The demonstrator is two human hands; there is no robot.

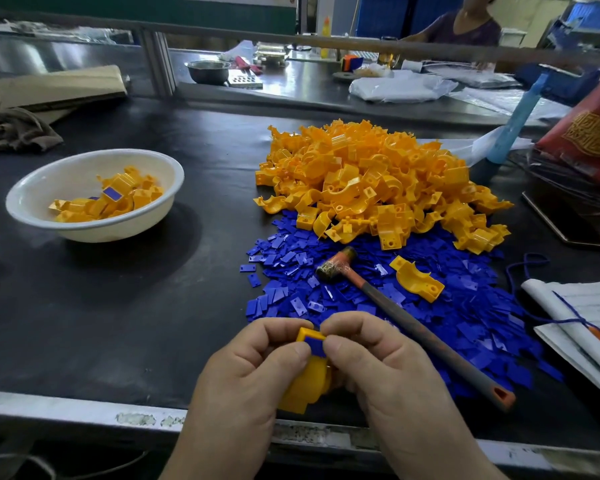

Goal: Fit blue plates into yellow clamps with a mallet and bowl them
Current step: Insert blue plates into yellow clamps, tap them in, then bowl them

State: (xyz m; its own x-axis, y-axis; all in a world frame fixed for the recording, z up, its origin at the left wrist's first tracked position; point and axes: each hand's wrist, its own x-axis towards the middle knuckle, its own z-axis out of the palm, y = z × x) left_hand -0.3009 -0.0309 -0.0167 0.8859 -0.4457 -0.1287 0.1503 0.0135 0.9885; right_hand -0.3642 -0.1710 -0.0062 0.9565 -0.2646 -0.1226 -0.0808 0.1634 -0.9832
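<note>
The left grip (257, 362) and right grip (371, 358) both pinch one yellow clamp (305, 386) over the tabletop (118, 323), and the thumbs press one blue plate (315, 345) onto its socket, probably seating it for striking. One mallet (413, 325) lies within reach on the blue heap (465, 306). One bowl (94, 233) holds perhaps a dozen finished clamps; they overlap too much to count.
</note>
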